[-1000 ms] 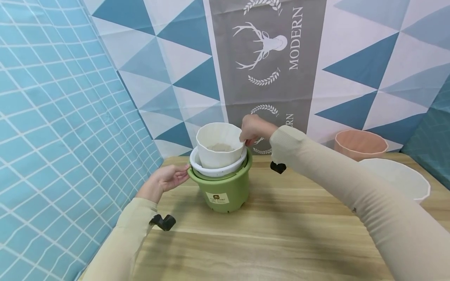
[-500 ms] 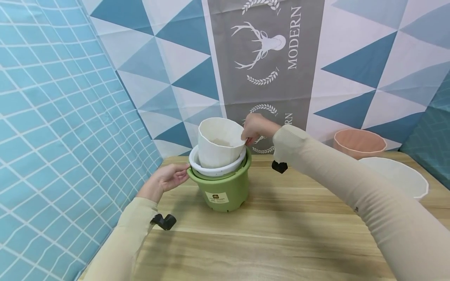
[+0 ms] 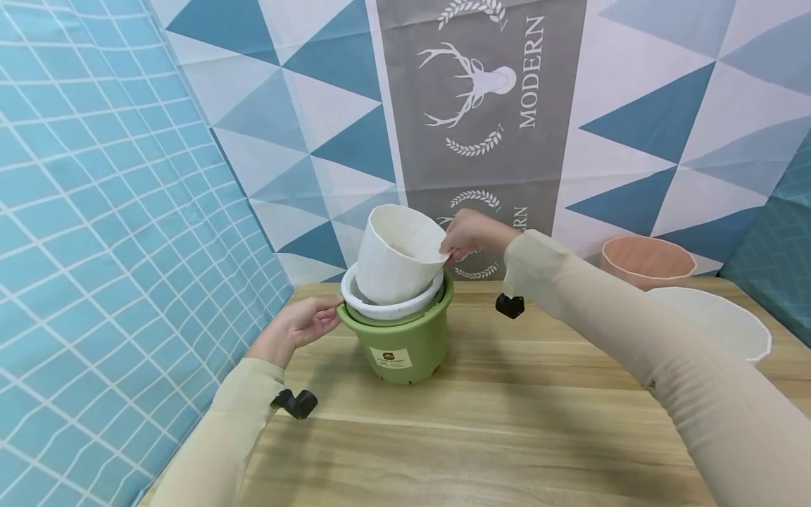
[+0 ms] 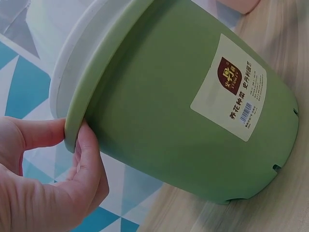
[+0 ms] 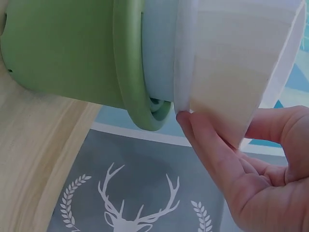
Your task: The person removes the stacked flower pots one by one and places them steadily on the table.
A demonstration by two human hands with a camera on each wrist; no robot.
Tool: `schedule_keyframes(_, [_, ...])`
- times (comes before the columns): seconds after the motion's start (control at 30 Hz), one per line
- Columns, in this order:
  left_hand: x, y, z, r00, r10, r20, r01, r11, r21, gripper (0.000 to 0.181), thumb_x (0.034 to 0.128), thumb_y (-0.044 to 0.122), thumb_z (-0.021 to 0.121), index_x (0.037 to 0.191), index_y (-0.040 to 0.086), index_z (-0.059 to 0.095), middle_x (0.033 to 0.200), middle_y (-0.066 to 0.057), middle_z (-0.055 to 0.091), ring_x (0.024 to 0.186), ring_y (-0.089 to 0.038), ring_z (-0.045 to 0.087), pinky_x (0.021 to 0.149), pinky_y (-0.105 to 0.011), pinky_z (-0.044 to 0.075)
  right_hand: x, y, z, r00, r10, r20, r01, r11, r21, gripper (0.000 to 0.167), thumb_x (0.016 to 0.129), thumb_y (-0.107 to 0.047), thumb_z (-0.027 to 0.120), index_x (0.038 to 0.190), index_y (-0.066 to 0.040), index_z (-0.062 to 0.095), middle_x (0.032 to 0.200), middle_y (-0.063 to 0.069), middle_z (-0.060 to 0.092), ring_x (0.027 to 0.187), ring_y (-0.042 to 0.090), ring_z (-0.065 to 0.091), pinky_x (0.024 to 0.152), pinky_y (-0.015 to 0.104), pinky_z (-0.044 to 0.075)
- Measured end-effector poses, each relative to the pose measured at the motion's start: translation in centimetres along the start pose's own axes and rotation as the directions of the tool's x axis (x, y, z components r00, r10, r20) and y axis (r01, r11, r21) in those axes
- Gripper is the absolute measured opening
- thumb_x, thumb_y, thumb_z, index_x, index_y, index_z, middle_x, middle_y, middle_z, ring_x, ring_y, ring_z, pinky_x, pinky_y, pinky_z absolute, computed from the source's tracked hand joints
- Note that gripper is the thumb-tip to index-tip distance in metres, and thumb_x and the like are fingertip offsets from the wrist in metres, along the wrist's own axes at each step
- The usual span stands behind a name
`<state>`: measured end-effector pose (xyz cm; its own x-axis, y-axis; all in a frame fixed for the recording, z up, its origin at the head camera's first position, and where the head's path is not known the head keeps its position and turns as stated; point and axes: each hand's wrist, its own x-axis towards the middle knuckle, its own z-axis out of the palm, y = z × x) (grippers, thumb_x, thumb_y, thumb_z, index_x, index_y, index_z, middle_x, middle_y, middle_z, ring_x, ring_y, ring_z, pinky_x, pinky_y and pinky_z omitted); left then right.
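A green flower pot [image 3: 405,348] with a paper label [image 4: 234,87] stands upright on the table. Nested in its mouth is a white pot with a thick round rim [image 3: 395,310]. A taller white faceted pot [image 3: 389,271] sits tilted to the right inside that one. My left hand [image 3: 310,320] pinches the green pot's rim on its left side, thumb on top and fingers beneath, as the left wrist view shows. With thumb and fingers my right hand [image 3: 472,232] pinches the right edge of the tilted white pot. The lower parts of both white pots are hidden.
At the table's right end stand a pinkish-orange pot [image 3: 646,264] and a wide white pot [image 3: 716,317], the latter partly behind my right sleeve. Patterned cloth [image 3: 342,105] hangs behind the table [image 3: 443,443], and blue checked cloth [image 3: 114,211] covers the left side.
The faceted white pot has risen on its left side and now tilts more to the right. My right hand has shifted slightly right with its rim. The left hand and green pot hold still.
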<state>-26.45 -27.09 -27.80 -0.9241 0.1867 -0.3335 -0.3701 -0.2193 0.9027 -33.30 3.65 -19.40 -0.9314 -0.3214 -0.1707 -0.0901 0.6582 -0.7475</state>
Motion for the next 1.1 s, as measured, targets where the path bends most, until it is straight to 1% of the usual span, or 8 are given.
schedule_keyframes(0.07, [0.0, 0.0, 0.0, 1.000, -0.001, -0.002, 0.001, 1.000, 0.000, 0.008, 0.0994, 0.002, 0.045, 0.108, 0.002, 0.045, 0.089, -0.004, 0.061, 0.079, -0.006, 0.064, 0.075, -0.013, 0.058, -0.1, 0.2, 0.0, 1.000, -0.003, 0.003, 0.003, 0.999, 0.048, 0.017, 0.087, 0.001, 0.060, 0.101, 0.011, 0.061, 0.059, -0.001, 0.061, 0.051, 0.005, 0.060, 0.056, 0.014, 0.056])
schedule_keyframes(0.13, [-0.1, 0.0, 0.1, 1.000, -0.004, 0.001, 0.004, 1.000, 0.003, 0.008, 0.0994, 0.002, 0.044, 0.107, 0.003, 0.046, 0.089, -0.004, 0.061, 0.079, -0.006, 0.064, 0.075, -0.012, 0.058, -0.2, 0.3, 0.0, 1.000, 0.002, 0.004, -0.003, 0.996, 0.085, 0.024, 0.087, 0.002, 0.060, 0.108, 0.013, 0.060, 0.064, 0.001, 0.061, 0.054, 0.007, 0.061, 0.060, 0.015, 0.059])
schedule_keyframes(0.2, [-0.1, 0.0, 0.1, 1.000, -0.005, 0.000, 0.005, 1.000, 0.007, 0.008, 0.0995, 0.002, 0.044, 0.107, 0.003, 0.046, 0.090, -0.004, 0.060, 0.079, -0.007, 0.064, 0.075, -0.012, 0.058, -0.3, 0.4, 0.0, 1.000, 0.006, 0.003, -0.006, 0.993, 0.116, 0.027, 0.087, 0.003, 0.060, 0.111, 0.015, 0.058, 0.068, 0.003, 0.061, 0.056, 0.008, 0.062, 0.064, 0.016, 0.061])
schedule_keyframes(0.33, [0.1, 0.0, 0.2, 1.000, -0.002, -0.001, 0.002, 1.000, 0.020, 0.008, 0.0998, 0.002, 0.043, 0.107, 0.001, 0.045, 0.091, -0.006, 0.059, 0.079, -0.007, 0.063, 0.075, -0.012, 0.058, -0.4, 0.6, -0.2, 1.000, 0.005, -0.007, -0.004, 0.988, 0.155, 0.027, 0.086, 0.004, 0.059, 0.110, 0.016, 0.058, 0.073, 0.005, 0.060, 0.060, 0.009, 0.062, 0.072, 0.020, 0.063])
schedule_keyframes(0.53, [0.1, 0.1, 0.4, 1.000, 0.003, -0.011, -0.003, 1.000, 0.023, 0.010, 0.0997, 0.001, 0.043, 0.109, 0.001, 0.044, 0.094, -0.007, 0.057, 0.080, -0.007, 0.063, 0.076, -0.012, 0.058, -0.8, 0.8, -0.2, 1.000, 0.006, -0.025, 0.000, 0.976, 0.220, 0.031, 0.085, 0.007, 0.059, 0.114, 0.019, 0.055, 0.078, 0.008, 0.059, 0.063, 0.010, 0.061, 0.081, 0.024, 0.063])
schedule_keyframes(0.8, [-0.1, -0.2, 0.1, 1.000, 0.007, -0.008, -0.007, 1.000, -0.012, 0.010, 0.0992, 0.001, 0.043, 0.109, 0.001, 0.044, 0.092, -0.007, 0.058, 0.080, -0.007, 0.064, 0.077, -0.013, 0.058, -1.0, 0.9, 0.1, 1.000, -0.011, -0.025, 0.016, 0.975, 0.222, 0.035, 0.085, 0.008, 0.059, 0.118, 0.019, 0.053, 0.091, 0.014, 0.062, 0.068, 0.013, 0.063, 0.085, 0.027, 0.062])
schedule_keyframes(1.1, [0.1, -0.1, 0.1, 1.000, 0.019, 0.019, -0.020, 1.000, 0.009, 0.008, 0.0999, 0.002, 0.043, 0.107, 0.001, 0.046, 0.089, -0.006, 0.061, 0.079, -0.007, 0.064, 0.076, -0.013, 0.058, -1.1, 1.7, -0.1, 1.000, -0.021, -0.018, 0.024, 0.986, 0.167, 0.031, 0.088, 0.001, 0.059, 0.116, 0.013, 0.057, 0.089, 0.007, 0.062, 0.077, 0.012, 0.063, 0.088, 0.028, 0.061])
